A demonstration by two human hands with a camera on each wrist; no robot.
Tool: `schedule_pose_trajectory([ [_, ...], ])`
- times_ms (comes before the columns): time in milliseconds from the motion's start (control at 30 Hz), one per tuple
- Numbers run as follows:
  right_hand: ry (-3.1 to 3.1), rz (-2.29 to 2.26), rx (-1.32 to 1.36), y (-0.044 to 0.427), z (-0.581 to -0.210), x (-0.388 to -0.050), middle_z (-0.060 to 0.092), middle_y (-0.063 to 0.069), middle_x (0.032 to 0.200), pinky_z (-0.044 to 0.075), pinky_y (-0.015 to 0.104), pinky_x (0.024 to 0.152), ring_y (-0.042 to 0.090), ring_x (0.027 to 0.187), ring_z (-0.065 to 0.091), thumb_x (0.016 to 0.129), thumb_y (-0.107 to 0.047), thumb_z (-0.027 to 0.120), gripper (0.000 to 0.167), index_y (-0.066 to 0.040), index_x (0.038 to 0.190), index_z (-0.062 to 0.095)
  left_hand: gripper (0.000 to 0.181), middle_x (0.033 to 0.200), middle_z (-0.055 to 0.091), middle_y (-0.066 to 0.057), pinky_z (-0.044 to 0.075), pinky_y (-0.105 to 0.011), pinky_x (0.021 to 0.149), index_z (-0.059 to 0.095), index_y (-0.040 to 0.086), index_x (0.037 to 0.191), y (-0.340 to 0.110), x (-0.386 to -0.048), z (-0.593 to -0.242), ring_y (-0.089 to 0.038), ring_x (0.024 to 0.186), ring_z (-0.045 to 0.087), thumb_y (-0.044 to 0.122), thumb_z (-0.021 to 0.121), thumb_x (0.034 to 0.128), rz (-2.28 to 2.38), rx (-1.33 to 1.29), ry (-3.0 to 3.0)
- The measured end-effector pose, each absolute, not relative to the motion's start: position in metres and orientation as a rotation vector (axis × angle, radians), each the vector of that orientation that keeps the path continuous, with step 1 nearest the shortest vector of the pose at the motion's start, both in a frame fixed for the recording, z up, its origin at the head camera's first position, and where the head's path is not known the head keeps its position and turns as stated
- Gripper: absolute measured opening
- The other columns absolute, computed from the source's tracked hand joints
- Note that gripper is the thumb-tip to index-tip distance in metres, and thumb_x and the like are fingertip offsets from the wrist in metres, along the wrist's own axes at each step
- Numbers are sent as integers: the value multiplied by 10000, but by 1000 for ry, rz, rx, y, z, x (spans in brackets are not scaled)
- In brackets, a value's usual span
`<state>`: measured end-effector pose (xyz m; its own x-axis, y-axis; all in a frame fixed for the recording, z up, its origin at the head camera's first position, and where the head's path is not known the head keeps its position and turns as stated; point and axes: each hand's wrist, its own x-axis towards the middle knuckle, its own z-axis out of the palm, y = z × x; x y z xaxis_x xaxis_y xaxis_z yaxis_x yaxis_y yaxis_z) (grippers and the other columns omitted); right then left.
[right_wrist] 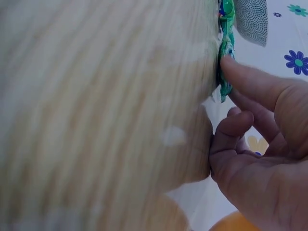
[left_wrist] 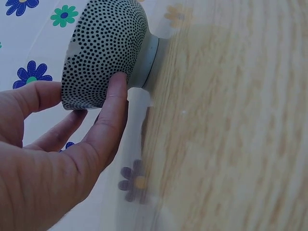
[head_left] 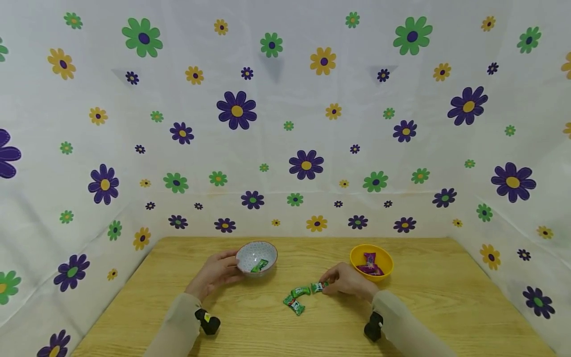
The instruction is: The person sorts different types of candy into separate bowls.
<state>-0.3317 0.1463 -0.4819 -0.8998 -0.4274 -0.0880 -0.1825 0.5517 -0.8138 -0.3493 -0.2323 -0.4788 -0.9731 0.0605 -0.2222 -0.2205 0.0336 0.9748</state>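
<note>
My left hand [head_left: 218, 272] holds the side of a patterned bowl [head_left: 241, 258], whose dotted outer wall [left_wrist: 103, 53] and foot show in the left wrist view. Green wrapped candy [head_left: 260, 266] lies inside the bowl. At the table's middle, my right hand [head_left: 350, 282] pinches a green candy [head_left: 318, 287] between thumb and finger, low at the tabletop; the same candy [right_wrist: 226, 72] shows at the fingertips in the right wrist view. Beside it lie two more green candies, one horizontal [head_left: 301, 291] and one slanted [head_left: 294, 305].
A yellow bowl [head_left: 388, 272] with magenta candies [head_left: 370, 269] stands behind my right hand, to the right. The wooden table [head_left: 250, 327] runs back to a white sheet with printed flowers [head_left: 267, 213], which also hangs at both sides.
</note>
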Motion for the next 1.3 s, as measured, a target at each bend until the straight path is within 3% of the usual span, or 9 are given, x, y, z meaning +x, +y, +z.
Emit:
schedule_pose_trajectory([
  [400,2513,-1250,-515,141,-482,-332,643,18,838,433,258,685,162,772,502,801,-69,790,147,-66,944,756,466,1371,507,-245,556,-445,908,440,31,1441,-237,-348,-479,-258,1006,653,123,542,996,2053,-193,2099],
  [800,2473,-1348,-461,142,-482,-333,710,37,993,448,248,680,154,809,528,805,-92,783,214,-46,1013,759,470,1360,514,-254,558,-456,902,434,28,1443,-238,-345,-480,-256,1006,657,101,531,989,2057,-189,2109],
  [1300,2455,-1413,-465,137,-476,-334,643,33,904,406,221,637,147,775,484,844,-166,760,230,-77,1056,757,468,1365,514,-261,555,-459,908,429,20,1447,-233,-348,-479,-248,1003,654,118,525,1000,2062,-162,2104],
])
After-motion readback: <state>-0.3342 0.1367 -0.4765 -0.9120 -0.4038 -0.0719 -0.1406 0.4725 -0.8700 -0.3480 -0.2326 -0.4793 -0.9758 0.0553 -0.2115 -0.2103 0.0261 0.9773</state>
